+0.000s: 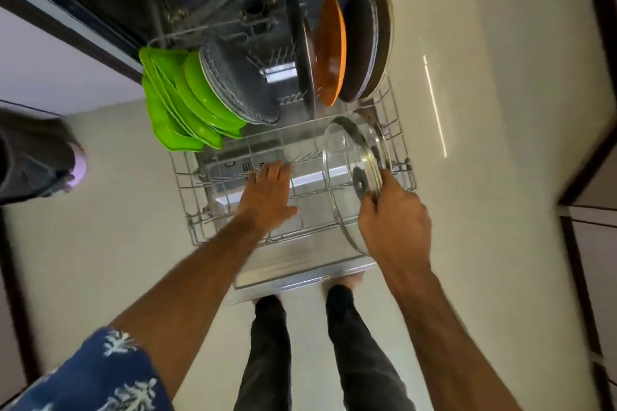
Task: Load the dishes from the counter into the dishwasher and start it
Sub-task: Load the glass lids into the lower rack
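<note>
My right hand [394,220] grips the glass lid [355,180] by its near edge, standing on edge over the right side of the rack [187,190]. My left hand [268,192] lies open and flat on the wires, just left of it, so the right hand must lower it.

The lower rack [293,177] stands pulled out over the open dishwasher door [300,274]. At its far left, square plates [160,100] stand on edge with a round plate [240,83] just right of them. At the far right stand four more plates [334,50] (close together). Before those, the glass lid [350,177] stands tilted in the rack, right hand [394,220] on its near edge; the left hand [267,193] lies over the rack's middle.
</note>
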Demonstrator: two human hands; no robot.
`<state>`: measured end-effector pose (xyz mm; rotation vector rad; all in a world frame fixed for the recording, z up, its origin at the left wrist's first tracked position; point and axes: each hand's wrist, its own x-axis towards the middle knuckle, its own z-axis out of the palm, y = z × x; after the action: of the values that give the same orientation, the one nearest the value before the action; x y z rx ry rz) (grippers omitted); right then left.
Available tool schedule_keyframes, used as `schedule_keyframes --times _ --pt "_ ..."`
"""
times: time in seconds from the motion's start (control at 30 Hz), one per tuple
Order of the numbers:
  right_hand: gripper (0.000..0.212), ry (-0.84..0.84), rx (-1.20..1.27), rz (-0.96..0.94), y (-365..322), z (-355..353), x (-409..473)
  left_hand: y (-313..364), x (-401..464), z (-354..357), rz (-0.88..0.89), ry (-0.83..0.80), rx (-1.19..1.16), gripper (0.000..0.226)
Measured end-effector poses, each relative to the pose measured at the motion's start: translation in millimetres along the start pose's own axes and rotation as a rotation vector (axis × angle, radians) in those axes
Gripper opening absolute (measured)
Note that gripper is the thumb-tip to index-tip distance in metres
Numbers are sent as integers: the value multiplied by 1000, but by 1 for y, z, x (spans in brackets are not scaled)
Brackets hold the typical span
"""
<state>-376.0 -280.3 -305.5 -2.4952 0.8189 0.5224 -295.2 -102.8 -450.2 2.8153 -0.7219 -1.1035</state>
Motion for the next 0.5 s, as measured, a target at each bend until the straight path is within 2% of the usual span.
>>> schedule_keyframes --times 0.3,0.5 --pt "25 75 -1 -27 2 21 48 -7 41 27 -32 -2 42 124" --pt "28 59 -2 -50 -5 39 72 -9 48 42 -28 45 25 118"
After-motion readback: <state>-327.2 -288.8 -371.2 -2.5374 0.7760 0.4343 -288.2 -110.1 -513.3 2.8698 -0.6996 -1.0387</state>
